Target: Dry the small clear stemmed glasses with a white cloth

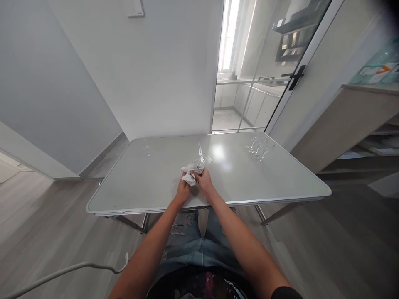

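Note:
Over the near middle of the folding table (149,178), my left hand (183,190) is closed on a crumpled white cloth (188,178). Close beside it, my right hand (204,181) has its fingers curled at the base of a clear stemmed glass (204,160), which is tilted and points away from me. Part of the cloth wraps around the glass, so the stem and foot are mostly hidden. The fingertips of both hands nearly meet at the cloth.
Several clear stemmed glasses (259,145) are grouped at the table's far right. Another clear glass (146,148), barely visible, is at the far left. Behind the table are a white wall (162,74) and a glass door with a black handle (295,77). A pale cable (84,264) hangs at lower left.

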{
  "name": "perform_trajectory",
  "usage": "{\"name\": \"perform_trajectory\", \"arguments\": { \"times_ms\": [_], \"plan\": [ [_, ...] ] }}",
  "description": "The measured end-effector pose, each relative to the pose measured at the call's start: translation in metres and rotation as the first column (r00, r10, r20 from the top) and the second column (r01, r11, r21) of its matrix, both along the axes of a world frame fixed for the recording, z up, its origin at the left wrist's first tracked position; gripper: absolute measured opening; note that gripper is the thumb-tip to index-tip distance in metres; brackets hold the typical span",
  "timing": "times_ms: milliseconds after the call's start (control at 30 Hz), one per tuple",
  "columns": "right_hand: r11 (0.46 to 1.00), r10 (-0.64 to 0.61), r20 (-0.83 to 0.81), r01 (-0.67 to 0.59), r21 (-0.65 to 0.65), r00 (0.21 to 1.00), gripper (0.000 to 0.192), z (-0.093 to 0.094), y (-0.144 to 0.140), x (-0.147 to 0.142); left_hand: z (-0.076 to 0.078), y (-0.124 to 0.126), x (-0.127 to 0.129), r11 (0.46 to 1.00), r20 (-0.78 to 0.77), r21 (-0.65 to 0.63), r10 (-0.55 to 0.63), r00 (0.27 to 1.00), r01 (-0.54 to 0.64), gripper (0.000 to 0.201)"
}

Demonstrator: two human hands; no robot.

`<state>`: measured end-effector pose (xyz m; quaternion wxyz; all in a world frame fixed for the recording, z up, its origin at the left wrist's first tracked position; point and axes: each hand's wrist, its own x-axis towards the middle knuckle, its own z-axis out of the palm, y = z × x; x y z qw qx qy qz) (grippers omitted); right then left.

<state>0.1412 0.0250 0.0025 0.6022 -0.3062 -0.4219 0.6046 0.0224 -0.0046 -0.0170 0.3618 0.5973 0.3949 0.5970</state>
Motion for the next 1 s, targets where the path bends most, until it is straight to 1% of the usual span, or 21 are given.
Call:
{"name": "perform_trajectory", "arguments": {
  "times_ms": [133,267,333,400,433,467,533,600,633,667,733,800,833,900,1000],
  "plan": [
    [0.991,0.071,0.090,-0.080,0.105,0.993,0.050,-0.002,0.002,0.005,0.002,0.003,-0.001,0.996,0.130,-0.083,-0.001,0.992,0.012,0.048],
    [0.981,0.124,0.128,-0.141,0.136,0.984,0.052,-0.006,0.003,0.007,0.004,0.003,0.000,0.982,0.201,-0.184,0.071,0.977,-0.034,0.056],
    [0.987,0.096,0.140,-0.113,0.118,0.985,0.047,-0.009,0.005,0.007,0.003,0.002,0.000,0.964,0.202,-0.266,0.089,0.975,-0.033,0.059],
    [0.996,0.043,0.135,-0.054,0.072,0.990,0.038,-0.010,0.006,0.009,0.003,0.000,0.000,0.938,0.154,-0.347,0.058,0.986,-0.001,0.062],
    [0.998,0.016,0.118,-0.022,0.051,0.993,0.036,-0.011,0.007,0.011,0.003,-0.001,-0.001,0.931,0.119,-0.365,0.044,0.992,0.003,0.062],
    [0.999,-0.005,0.091,0.002,0.036,0.996,0.035,-0.011,0.008,0.012,0.004,-0.001,-0.002,0.933,0.085,-0.360,0.047,0.995,-0.014,0.061],
    [1.000,-0.009,0.020,0.008,0.022,1.000,0.035,-0.011,0.007,0.015,0.005,0.000,-0.005,0.951,0.056,-0.297,0.112,0.992,-0.091,0.054],
    [0.998,0.058,-0.038,-0.058,0.003,0.998,0.036,-0.010,0.006,0.017,0.007,0.004,-0.009,0.959,0.108,-0.235,0.189,0.976,-0.160,0.045],
    [0.994,0.111,-0.055,-0.112,-0.013,0.992,0.037,-0.009,0.005,0.016,0.009,0.007,-0.011,0.961,0.156,-0.220,0.203,0.967,-0.166,0.043],
    [0.985,0.167,-0.066,-0.169,-0.030,0.984,0.037,-0.009,0.004,0.016,0.010,0.011,-0.013,0.966,0.213,-0.215,0.192,0.958,-0.145,0.045],
    [0.962,0.263,-0.068,-0.268,-0.061,0.962,0.039,-0.008,0.003,0.014,0.012,0.016,-0.015,0.977,0.333,-0.212,0.110,0.937,-0.039,0.054],
    [0.944,0.317,-0.060,-0.321,-0.078,0.947,0.040,-0.008,0.003,0.014,0.013,0.019,-0.016,0.973,0.411,-0.213,0.012,0.912,0.083,0.061],
    [0.939,0.330,-0.056,-0.334,-0.080,0.942,0.040,-0.008,0.003,0.013,0.013,0.019,-0.016,0.969,0.426,-0.216,-0.021,0.905,0.124,0.063],
    [0.935,0.343,-0.042,-0.346,-0.082,0.938,0.041,-0.009,0.003,0.013,0.013,0.019,-0.016,0.962,0.423,-0.219,-0.057,0.904,0.163,0.066],
    [0.926,0.366,0.000,-0.364,-0.098,0.931,0.042,-0.012,0.003,0.012,0.011,0.021,-0.017,0.963,0.406,-0.217,-0.057,0.912,0.157,0.068]
  ]
}}
